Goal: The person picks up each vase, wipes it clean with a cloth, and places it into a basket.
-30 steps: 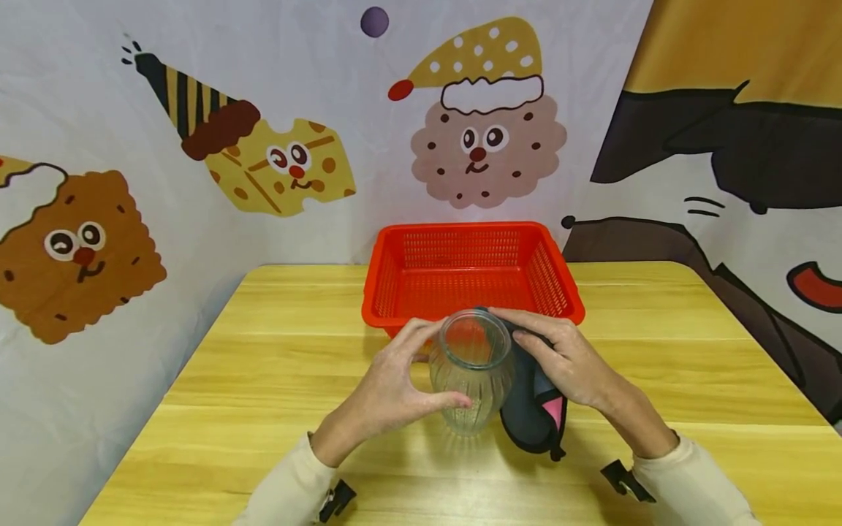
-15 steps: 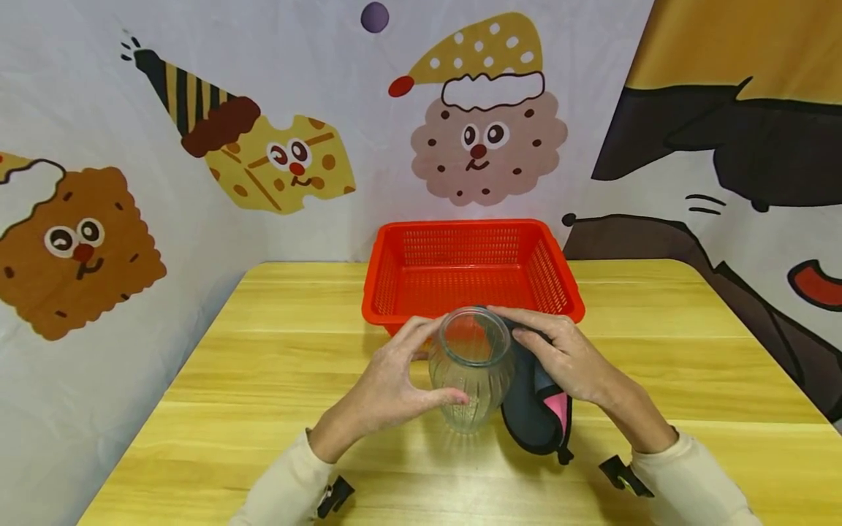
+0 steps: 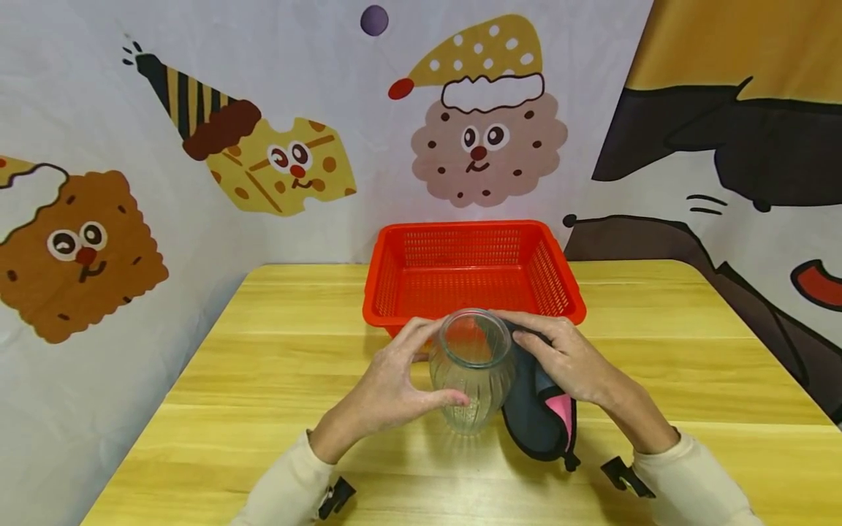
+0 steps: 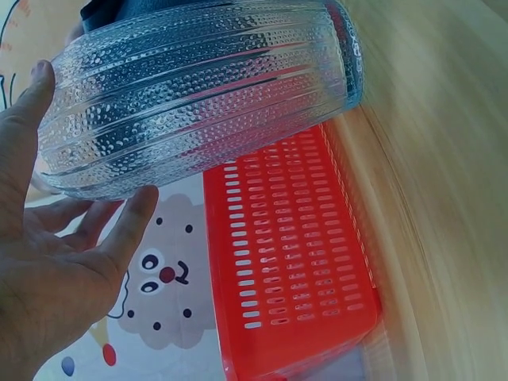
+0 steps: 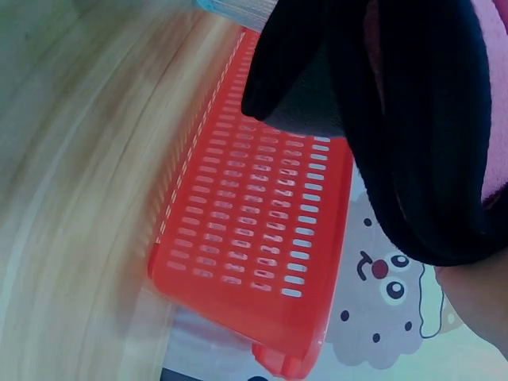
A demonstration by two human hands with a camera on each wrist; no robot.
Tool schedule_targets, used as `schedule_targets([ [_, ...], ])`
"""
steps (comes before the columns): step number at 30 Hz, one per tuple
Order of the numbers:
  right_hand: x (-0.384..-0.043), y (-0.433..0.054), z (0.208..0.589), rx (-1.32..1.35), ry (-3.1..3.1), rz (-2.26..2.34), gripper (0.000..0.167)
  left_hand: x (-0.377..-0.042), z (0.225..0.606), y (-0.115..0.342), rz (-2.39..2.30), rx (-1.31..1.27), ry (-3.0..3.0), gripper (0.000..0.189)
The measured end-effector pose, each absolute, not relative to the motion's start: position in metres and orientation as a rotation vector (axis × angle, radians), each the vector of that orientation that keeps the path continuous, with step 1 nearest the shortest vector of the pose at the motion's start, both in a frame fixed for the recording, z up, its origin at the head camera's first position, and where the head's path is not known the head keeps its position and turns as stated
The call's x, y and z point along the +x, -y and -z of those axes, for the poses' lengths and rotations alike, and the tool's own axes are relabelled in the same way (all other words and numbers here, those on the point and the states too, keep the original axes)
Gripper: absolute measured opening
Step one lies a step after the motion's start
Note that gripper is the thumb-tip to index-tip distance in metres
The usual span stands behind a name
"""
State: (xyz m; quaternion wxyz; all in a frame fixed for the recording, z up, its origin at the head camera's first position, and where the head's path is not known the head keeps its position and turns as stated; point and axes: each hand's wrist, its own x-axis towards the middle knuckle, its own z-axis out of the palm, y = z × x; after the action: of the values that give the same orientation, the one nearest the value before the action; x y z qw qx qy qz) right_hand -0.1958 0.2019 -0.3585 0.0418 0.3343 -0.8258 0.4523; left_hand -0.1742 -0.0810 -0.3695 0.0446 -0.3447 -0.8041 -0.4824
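Note:
In the head view a clear ribbed glass vase (image 3: 483,398) stands upright at the middle of the table, its round mouth facing up. My left hand (image 3: 391,387) grips it from the left, thumb across the near side and fingers round the far side. On the right, my right hand (image 3: 575,365) holds a dark grey cloth (image 3: 533,427) with black edging and a pink inner side against the glass. The cloth's lower end hangs beside the vase. Dimpled glass shows on the vase (image 4: 190,95) in the left wrist view. Folds of the cloth (image 5: 432,159) hide most right fingers in the right wrist view.
A red plastic basket (image 3: 371,292) with slotted walls sits just behind the vase, at the table's far side. The wooden table (image 3: 263,380) ends at a wall hanging (image 3: 296,58) printed with cartoon biscuits and cheese.
The lower end of the cloth has swung slightly to the right, away from the vase. Both hands and the vase stay nearly in place.

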Motion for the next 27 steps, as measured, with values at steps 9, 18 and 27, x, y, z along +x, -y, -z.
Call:
schedule_targets([
  [9,-0.1953,-0.2038,0.355,1.015,2.591,-1.352,0.042,-0.1762,0.3689,0.081,1.48,-1.076,2.457,0.091],
  [18,-0.1965,-0.2023,0.3577,1.041,2.577,-1.366,0.04,-0.1762,0.3692,0.0821,1.501,-1.084,2.45,0.09],
  [27,-0.1989,-0.2024,0.3634,1.046,2.573,-1.374,0.038,-0.1764,0.3695,0.0821,1.508,-1.092,2.445,0.09],
])
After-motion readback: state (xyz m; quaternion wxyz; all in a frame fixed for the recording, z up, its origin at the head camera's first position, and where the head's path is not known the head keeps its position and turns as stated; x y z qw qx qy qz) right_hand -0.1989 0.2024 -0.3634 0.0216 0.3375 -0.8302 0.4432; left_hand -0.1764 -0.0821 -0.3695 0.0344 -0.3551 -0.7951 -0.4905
